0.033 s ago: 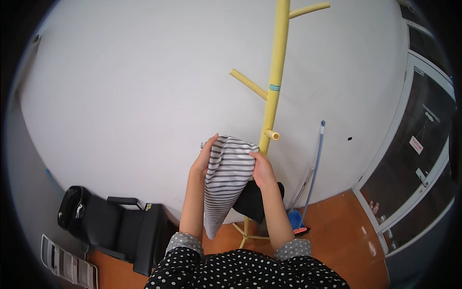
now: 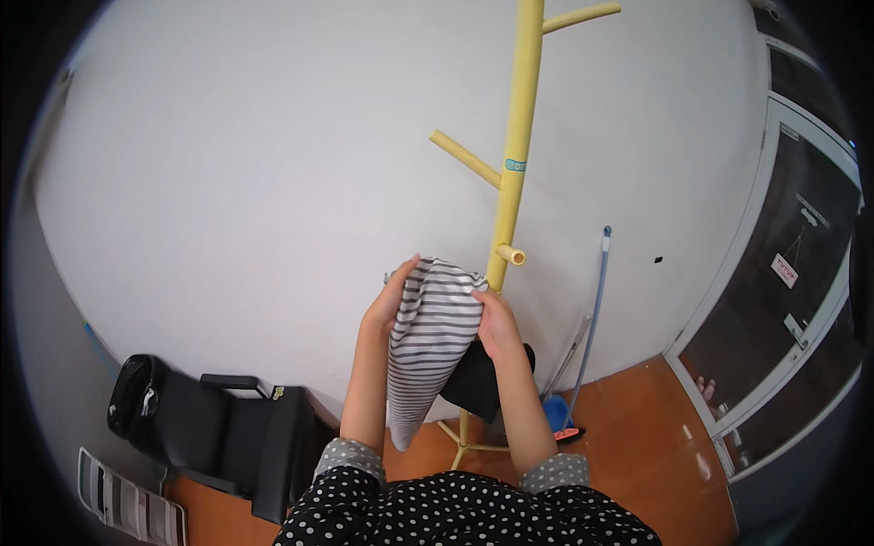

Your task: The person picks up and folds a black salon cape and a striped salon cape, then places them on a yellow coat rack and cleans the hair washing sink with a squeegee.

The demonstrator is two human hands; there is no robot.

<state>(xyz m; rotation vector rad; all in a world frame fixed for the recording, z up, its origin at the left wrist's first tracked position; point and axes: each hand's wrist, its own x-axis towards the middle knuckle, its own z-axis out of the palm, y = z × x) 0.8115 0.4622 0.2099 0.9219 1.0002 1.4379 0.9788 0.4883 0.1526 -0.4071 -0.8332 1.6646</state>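
Note:
A white cloth with dark grey stripes (image 2: 432,332) hangs between my two hands, its lower end narrowing toward the floor. My left hand (image 2: 393,296) grips its upper left edge, fingers partly behind the fabric. At the upper right corner my right hand (image 2: 492,318) pinches it, thumb in front. Just behind my right hand rises a yellow coat stand (image 2: 512,196) with short peg arms; one peg (image 2: 512,255) sticks out slightly above that hand. Something black and soft-looking (image 2: 473,378) hangs low on the stand, partly covered by the striped cloth and my right forearm.
At left stands a black padded salon chair (image 2: 209,432) with a basin, near a folding step stool (image 2: 132,500). A blue-handled broom (image 2: 592,328) and a blue dustpan (image 2: 556,414) lean on the wall (image 2: 255,182) to the right. Farther right is a glass door (image 2: 765,300).
The view has shifted very slightly, so the stand sits a little farther left. Both hands keep the same hold on the striped cloth.

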